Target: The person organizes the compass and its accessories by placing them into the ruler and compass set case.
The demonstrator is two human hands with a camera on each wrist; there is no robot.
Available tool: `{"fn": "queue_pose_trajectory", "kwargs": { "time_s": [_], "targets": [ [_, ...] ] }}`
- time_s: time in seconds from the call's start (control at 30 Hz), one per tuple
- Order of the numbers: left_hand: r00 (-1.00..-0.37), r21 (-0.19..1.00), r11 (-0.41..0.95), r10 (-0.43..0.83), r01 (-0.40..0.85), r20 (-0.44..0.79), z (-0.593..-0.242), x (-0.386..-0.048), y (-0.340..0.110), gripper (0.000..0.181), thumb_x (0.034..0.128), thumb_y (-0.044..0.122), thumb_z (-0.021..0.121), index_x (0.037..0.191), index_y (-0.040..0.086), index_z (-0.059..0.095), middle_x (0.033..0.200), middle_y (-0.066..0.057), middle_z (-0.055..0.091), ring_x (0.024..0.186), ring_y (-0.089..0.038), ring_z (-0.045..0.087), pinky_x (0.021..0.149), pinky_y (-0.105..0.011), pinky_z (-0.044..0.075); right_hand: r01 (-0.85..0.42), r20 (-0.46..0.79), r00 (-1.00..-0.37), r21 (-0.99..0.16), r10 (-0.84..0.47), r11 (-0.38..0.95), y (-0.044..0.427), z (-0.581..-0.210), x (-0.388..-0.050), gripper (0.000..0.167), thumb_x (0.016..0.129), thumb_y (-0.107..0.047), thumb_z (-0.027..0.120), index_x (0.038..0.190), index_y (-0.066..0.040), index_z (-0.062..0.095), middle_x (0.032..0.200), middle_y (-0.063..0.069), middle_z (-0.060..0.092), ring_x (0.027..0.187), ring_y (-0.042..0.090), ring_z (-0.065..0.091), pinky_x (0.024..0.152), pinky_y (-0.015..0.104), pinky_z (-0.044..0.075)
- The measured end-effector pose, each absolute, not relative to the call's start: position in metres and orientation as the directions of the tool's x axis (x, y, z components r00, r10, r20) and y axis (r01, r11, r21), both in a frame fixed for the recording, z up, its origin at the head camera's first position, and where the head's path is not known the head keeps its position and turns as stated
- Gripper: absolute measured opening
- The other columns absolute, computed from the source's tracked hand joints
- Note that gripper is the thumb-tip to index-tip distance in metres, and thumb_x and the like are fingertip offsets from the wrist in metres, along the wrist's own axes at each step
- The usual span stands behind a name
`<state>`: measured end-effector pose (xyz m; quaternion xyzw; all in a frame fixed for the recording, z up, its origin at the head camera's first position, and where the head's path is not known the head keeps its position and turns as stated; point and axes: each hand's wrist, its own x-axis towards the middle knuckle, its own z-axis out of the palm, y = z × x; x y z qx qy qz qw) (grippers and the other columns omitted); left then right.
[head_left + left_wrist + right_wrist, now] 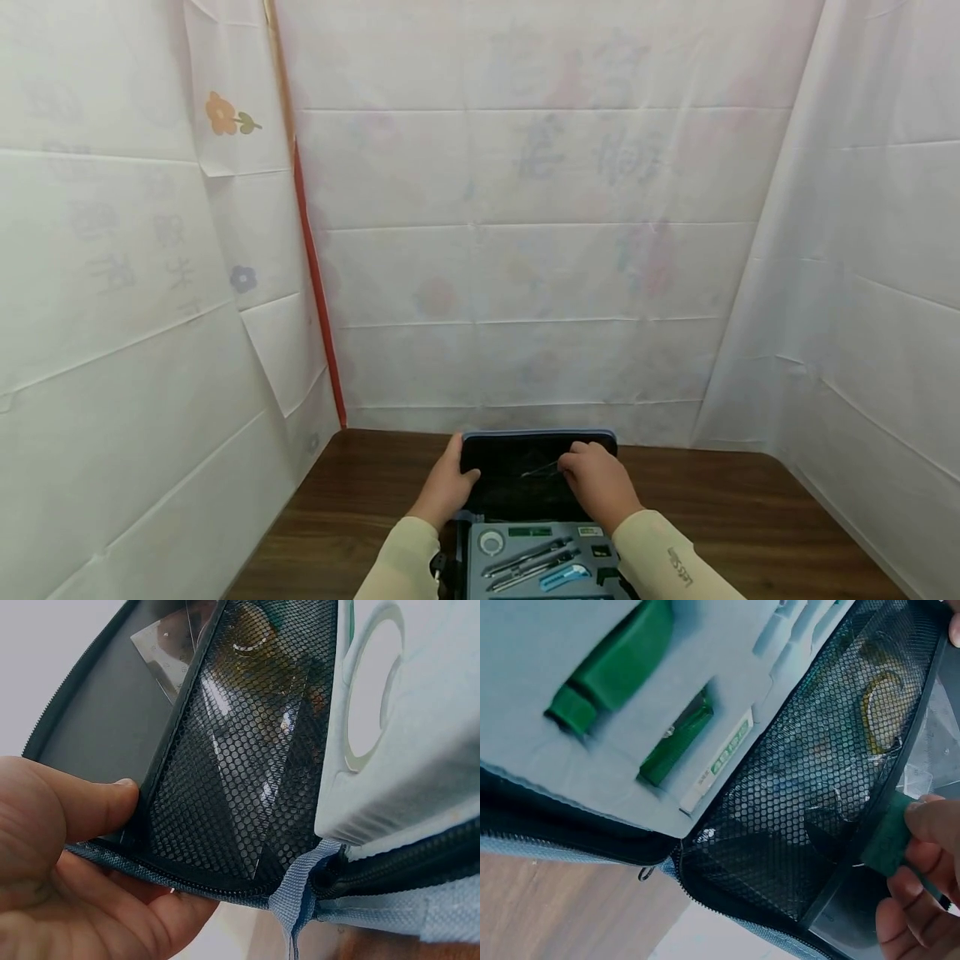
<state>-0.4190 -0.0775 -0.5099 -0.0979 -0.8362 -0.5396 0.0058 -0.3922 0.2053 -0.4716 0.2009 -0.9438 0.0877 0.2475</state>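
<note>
A zippered blue-grey case stands open on the table, its dark lid point(498, 496) raised. My left hand point(441, 490) grips the lid's left edge, thumb inside and fingers behind, as the left wrist view shows. Inside the lid is a black mesh pocket point(232, 765) with clear plastic packaging and something yellowish behind the net. At the pocket's upper edge, my right hand point(930, 862) pinches a flat dark green piece point(889, 834), partly inside the pocket; its exact kind is unclear. In the head view my right hand point(597, 482) is at the lid's right side.
The case's grey insert point(540, 542) holds a white ring-shaped item point(491, 542), several slim metal tools point(525, 567), a blue-handled cutter point(565, 577) and green pieces point(630, 660). Brown wooden table point(750, 533) surrounds the case. White sheets point(525, 250) hang behind and at both sides.
</note>
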Motion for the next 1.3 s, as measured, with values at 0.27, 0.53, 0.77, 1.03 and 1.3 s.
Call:
{"fn": "queue_pose_trajectory", "kwargs": {
  "time_s": [0.27,0.53,0.77,1.03,1.3],
  "targets": [
    [-0.982,0.901,0.400,0.151,0.167,0.115,-0.509,-0.419,-0.076,0.081,0.1063,0.011,0.062,0.171,0.007,0.015,0.177,-0.021,0.018,0.161,-0.049,0.022,0.122,-0.072,0.029,-0.461,0.495,-0.782,-0.048,-0.380,0.886,0.204,-0.470,-0.394,0.014,0.089,-0.010,0.085,0.091,-0.023,0.082,0.083,-0.010,0.064,0.078,0.011,0.062,0.072,0.028,0.058],
    [-0.981,0.901,0.400,0.154,0.168,0.114,-0.509,-0.417,-0.073,0.080,0.1065,0.011,0.063,0.171,0.008,0.015,0.177,-0.021,0.018,0.161,-0.048,0.023,0.122,-0.072,0.029,-0.453,0.430,-0.810,-0.029,-0.398,0.891,0.201,-0.470,-0.391,0.014,0.088,-0.007,0.085,0.091,-0.021,0.083,0.083,-0.005,0.069,0.077,0.014,0.068,0.072,0.032,0.062],
    [-0.982,0.910,0.382,0.155,0.160,0.108,-0.509,-0.418,-0.072,0.081,0.1065,0.011,0.062,0.172,0.010,0.015,0.178,-0.019,0.016,0.162,-0.047,0.021,0.123,-0.072,0.028,-0.454,0.362,-0.835,-0.025,-0.415,0.891,0.200,-0.468,-0.387,0.016,0.092,-0.004,0.079,0.097,-0.017,0.084,0.089,-0.002,0.070,0.078,0.019,0.067,0.070,0.034,0.060],
    [-0.981,0.902,0.395,0.153,0.174,0.122,-0.510,-0.420,-0.073,0.080,0.1058,0.010,0.063,0.171,0.007,0.016,0.176,-0.022,0.019,0.160,-0.048,0.023,0.122,-0.072,0.029,-0.404,0.215,-0.902,-0.110,-0.375,0.908,0.196,-0.464,-0.376,0.018,0.097,-0.005,0.072,0.113,-0.011,0.081,0.102,0.006,0.068,0.086,0.025,0.064,0.071,0.044,0.058],
    [-0.981,0.902,0.397,0.152,0.169,0.117,-0.511,-0.419,-0.071,0.081,0.1057,0.011,0.063,0.171,0.006,0.016,0.176,-0.023,0.020,0.160,-0.049,0.025,0.121,-0.072,0.030,-0.384,0.118,-0.923,-0.242,-0.365,0.891,0.213,-0.461,-0.364,0.031,0.099,-0.002,0.068,0.129,-0.010,0.074,0.116,0.008,0.066,0.093,0.023,0.059,0.071,0.042,0.050]
  ]
}}
